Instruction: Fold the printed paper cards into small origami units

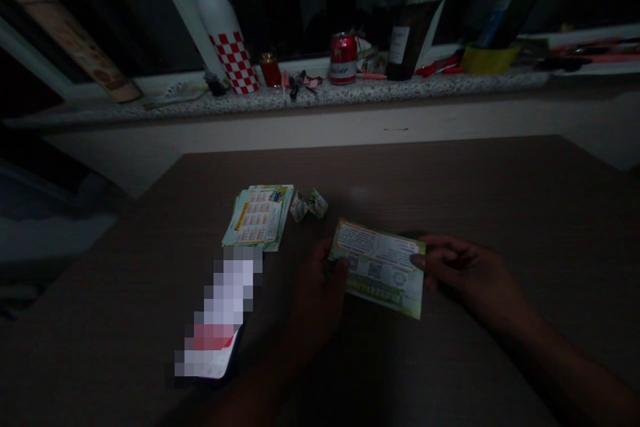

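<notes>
A green and white printed leaflet (383, 270) is held up at a slight tilt over the table. My left hand (320, 287) pinches its left edge, thumb on the printed face. At the other side, my right hand (465, 270) grips the right edge between thumb and fingers. Text, small square codes and a green band show on the leaflet. Left of it lies a stack of similar leaflets (263, 217), with a calendar print on top. Between stack and hands sits a small folded paper piece (309, 205) with two pointed parts.
A phone (220, 353) with a lit, blurred screen lies on the brown table (125, 293), left of my left hand. Along the granite windowsill (280, 104) stand a red-checked white bottle (233, 47), a red can (343, 59), a dark bottle (404, 43) and a yellow container (490, 59).
</notes>
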A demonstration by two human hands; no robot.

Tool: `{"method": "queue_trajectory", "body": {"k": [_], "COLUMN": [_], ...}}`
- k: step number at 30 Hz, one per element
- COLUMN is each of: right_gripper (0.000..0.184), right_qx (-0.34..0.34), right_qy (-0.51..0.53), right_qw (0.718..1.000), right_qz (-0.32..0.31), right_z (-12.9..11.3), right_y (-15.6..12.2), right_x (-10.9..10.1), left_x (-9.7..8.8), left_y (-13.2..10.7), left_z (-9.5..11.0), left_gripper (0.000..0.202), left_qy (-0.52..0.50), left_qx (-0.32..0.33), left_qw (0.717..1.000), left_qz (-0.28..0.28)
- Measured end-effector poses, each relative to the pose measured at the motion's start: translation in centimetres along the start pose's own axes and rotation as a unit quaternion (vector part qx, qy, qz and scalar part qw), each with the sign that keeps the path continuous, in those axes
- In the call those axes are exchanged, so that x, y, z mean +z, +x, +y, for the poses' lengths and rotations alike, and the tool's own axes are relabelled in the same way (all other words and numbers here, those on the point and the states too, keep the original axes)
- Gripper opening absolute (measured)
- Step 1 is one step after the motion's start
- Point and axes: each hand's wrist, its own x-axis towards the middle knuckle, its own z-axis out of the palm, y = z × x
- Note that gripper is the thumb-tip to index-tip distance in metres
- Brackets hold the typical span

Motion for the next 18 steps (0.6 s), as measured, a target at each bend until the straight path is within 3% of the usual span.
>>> {"method": "queue_trajectory", "body": {"k": [4, 6, 9, 12, 18], "right_gripper": [0.043, 0.042, 0.045, 0.047, 0.041], "right_qx": [0.018, 0.019, 0.020, 0.030, -0.002], "right_qy": [-0.063, -0.083, -0.071, -0.028, 0.062], "right_qw": [0.998, 0.996, 0.997, 0.999, 0.997], "right_qz": [-0.007, -0.027, -0.031, -0.006, 0.045], "right_z": [0.1, 0.2, 0.2, 0.1, 0.0], "right_y": [0.2, 0.3, 0.3, 0.4, 0.2], "right_x": [-0.5, -0.8, -1.0, -0.9, -0.1], "left_x": [-0.3, -0.5, -0.7, -0.6, 0.0], "left_y": [0.0, -0.2, -0.4, -0.5, -0.8], "left_z": [-0.8, -0.9, -0.7, -0.3, 0.4], "left_gripper": [0.055, 0.057, 0.043, 0.034, 0.033], "left_qy": [0.169, 0.290, 0.395, 0.435, 0.460], "left_qx": [0.095, 0.175, 0.273, 0.294, 0.275], "left_qw": [0.981, 0.941, 0.868, 0.828, 0.810], "left_qz": [0.004, -0.018, -0.129, -0.196, -0.237]}}
